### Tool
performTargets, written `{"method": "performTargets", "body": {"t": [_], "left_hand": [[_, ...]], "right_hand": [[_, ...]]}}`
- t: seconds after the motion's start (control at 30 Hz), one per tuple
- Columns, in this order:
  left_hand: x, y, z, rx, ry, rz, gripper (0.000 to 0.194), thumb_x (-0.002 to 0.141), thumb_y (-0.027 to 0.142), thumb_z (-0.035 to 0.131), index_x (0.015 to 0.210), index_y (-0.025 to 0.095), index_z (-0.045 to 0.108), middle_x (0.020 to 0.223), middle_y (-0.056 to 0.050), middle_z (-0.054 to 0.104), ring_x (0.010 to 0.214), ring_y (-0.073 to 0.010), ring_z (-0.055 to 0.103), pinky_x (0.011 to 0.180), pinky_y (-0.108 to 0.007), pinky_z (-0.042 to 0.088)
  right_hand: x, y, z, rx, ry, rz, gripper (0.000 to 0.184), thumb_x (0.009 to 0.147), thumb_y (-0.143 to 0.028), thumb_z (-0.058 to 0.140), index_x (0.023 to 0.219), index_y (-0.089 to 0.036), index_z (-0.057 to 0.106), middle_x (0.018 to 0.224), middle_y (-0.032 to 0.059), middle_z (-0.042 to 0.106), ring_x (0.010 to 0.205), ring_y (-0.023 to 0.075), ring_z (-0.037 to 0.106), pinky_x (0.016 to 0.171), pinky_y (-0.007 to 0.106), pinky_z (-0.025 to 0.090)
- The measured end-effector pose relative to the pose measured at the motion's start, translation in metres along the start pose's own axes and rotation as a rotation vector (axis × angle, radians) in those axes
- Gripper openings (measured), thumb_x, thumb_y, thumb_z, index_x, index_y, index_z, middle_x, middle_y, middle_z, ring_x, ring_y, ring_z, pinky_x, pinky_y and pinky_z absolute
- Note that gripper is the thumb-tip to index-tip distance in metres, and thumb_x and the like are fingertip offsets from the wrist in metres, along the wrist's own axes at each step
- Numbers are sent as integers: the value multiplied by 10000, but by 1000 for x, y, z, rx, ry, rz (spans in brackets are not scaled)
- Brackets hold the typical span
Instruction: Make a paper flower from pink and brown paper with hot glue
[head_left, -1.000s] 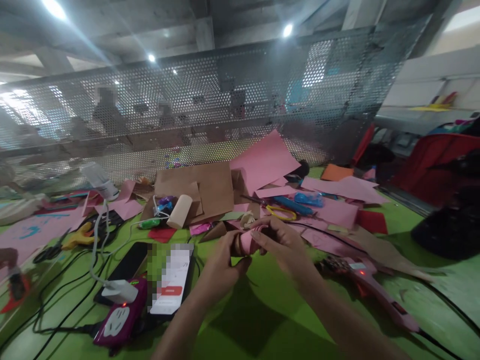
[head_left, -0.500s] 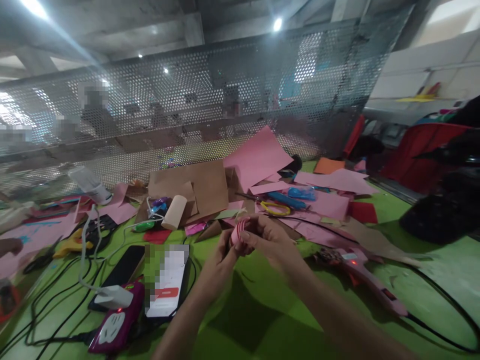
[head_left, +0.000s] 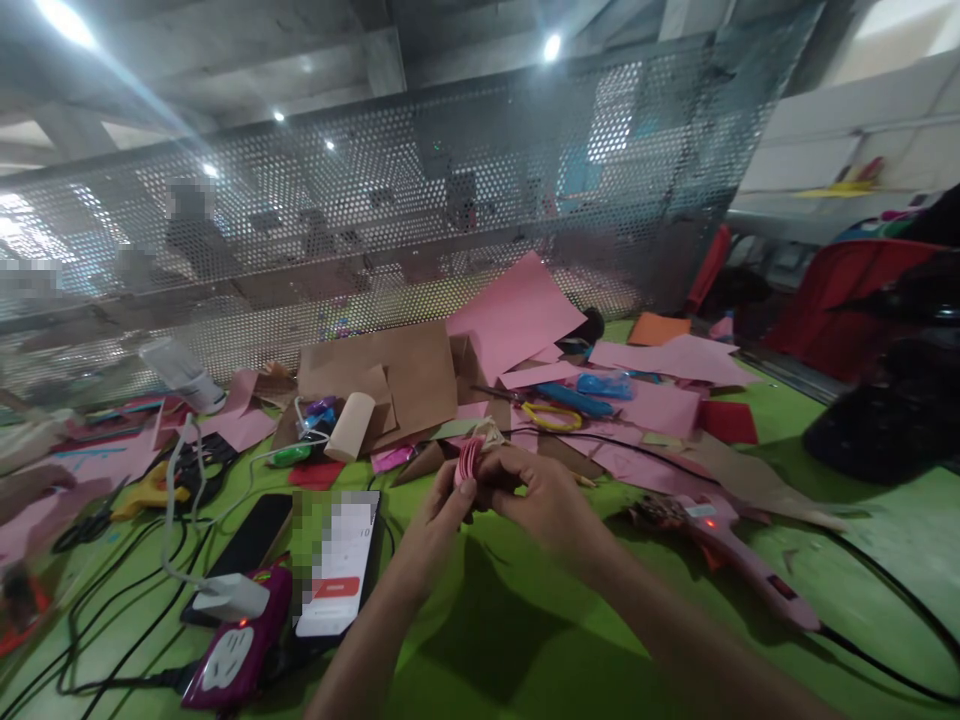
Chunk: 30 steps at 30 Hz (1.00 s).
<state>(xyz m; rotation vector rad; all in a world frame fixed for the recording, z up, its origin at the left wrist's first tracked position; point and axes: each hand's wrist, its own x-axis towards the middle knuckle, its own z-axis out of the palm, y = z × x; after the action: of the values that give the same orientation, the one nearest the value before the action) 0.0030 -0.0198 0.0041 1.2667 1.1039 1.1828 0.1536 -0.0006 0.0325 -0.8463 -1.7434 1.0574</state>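
Note:
In the middle of the head view, a small curled stack of pink paper strips [head_left: 468, 460], with darker red lines along its edges, is held up over the green table. My left hand [head_left: 444, 505] grips it from the left, the thumb pressed along its lower front. Bent fingers of my right hand [head_left: 536, 490] pinch together at its right side; their tips are partly hidden behind the stack. Just behind it shows a cream-coloured crumpled piece [head_left: 491, 432]. To the right, apart from my hands, lies a pink glue gun [head_left: 739, 560] with its red light lit.
A lit phone [head_left: 337, 570], a dark phone [head_left: 251, 540] and a purple power strip [head_left: 240, 640] with cables lie left. Behind are brown cardboard [head_left: 420, 370], pink paper sheets [head_left: 517, 310] and yellow-handled scissors [head_left: 551, 415]. Another person's hand [head_left: 45, 490] is at the far left.
The paper stack has turned in my fingers and shifted slightly left. My right hand has drawn back a little toward its right side. The other person's hand at the far left has moved.

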Motion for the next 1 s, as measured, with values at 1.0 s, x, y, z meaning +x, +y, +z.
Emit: {"method": "performTargets", "body": {"t": [1.0], "left_hand": [[6,14,-23,-199,337,103,293,762,413,723,926,205,597,733,39,543,591,-80,446,548,-199,333]], "right_hand": [[10,12,-21,-72,87,77,96,834,-289,604,798,-201,619,772,13,611,732,189,568,673,303,439]]}}
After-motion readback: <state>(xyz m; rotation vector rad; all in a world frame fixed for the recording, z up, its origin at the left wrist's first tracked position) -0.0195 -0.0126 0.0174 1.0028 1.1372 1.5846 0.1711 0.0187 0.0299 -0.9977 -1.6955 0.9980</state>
